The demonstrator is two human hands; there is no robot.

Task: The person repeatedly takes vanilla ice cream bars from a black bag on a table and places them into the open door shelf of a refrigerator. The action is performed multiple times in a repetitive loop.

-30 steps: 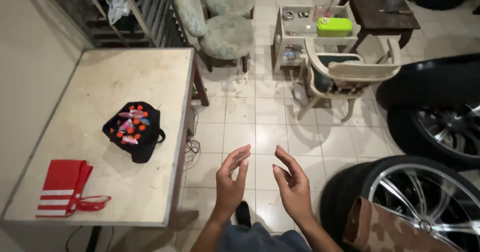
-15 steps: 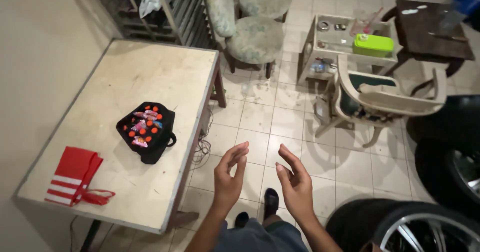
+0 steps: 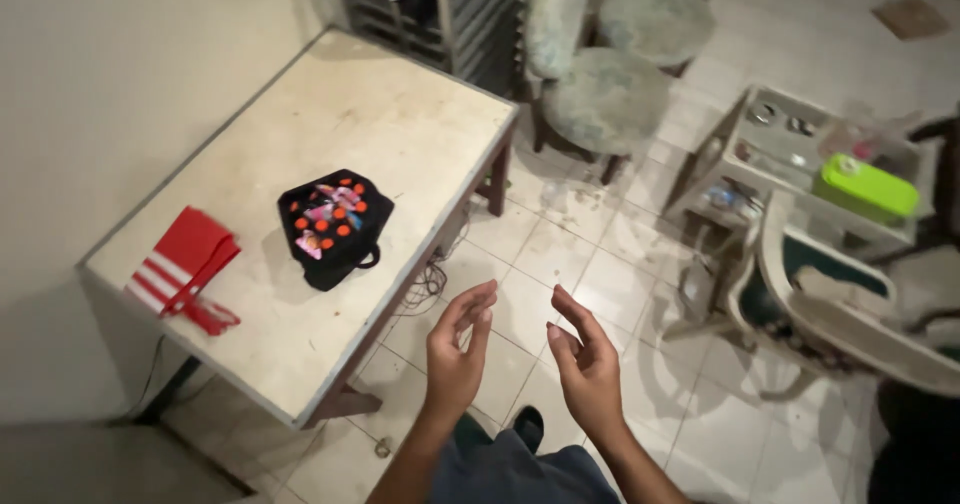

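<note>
Black bag [image 3: 335, 226] closed on table [image 3: 400, 124].

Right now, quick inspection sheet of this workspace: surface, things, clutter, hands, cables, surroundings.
Surface: pale worn table against the wall, scuffed top.
Things: black bag with orange dots near the table's middle; red bag with white stripes at its left edge.
Clutter: nothing seen on the table beyond the two bags.
Hands: left hand and right hand open, empty, palms facing, over the tiled floor.
Cables: tangled cords hanging by the table's edge.
Surroundings: round cushioned stools, cream armchair, green lidded box on a small shelf.
</note>
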